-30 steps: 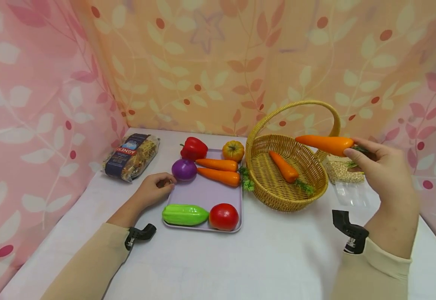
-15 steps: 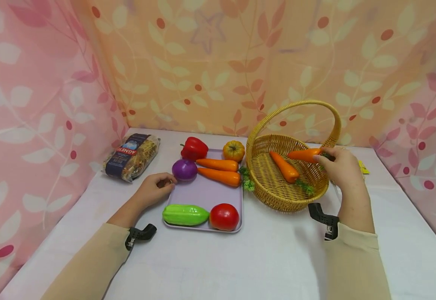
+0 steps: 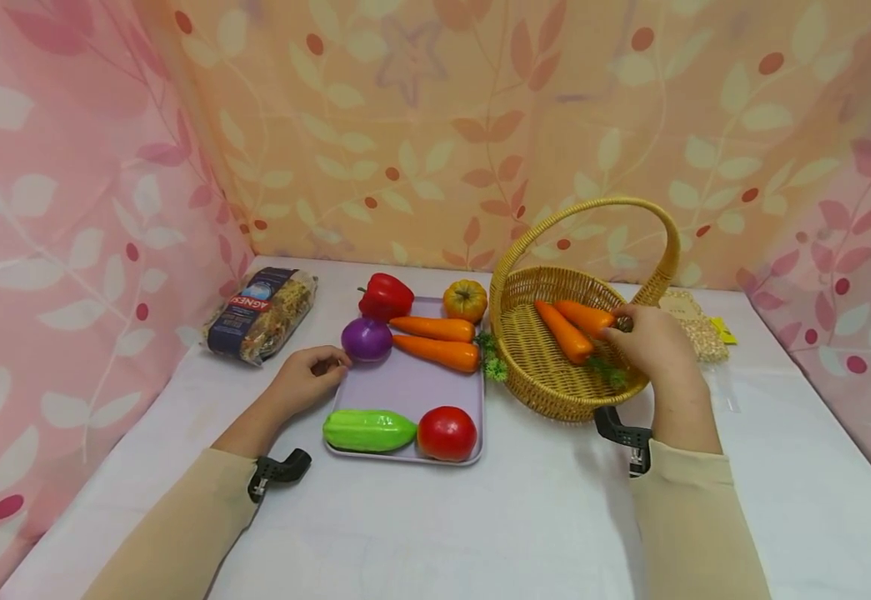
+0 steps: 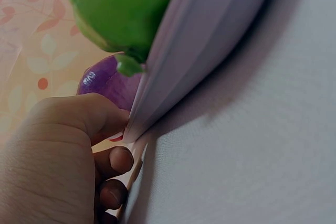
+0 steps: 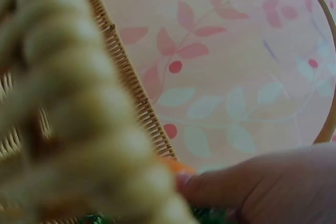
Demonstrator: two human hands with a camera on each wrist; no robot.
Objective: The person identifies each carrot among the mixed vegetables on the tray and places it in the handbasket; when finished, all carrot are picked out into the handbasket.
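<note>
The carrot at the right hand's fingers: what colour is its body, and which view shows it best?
Orange; the carrot shows best in the head view.

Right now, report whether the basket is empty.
Not empty: the basket holds one carrot, and the right hand pinches a second carrot inside it.

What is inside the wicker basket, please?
One carrot lies inside the wicker basket; the right hand grips a second carrot beside it. The hand covers part of the right wall; the carrots cover some floor.
</note>
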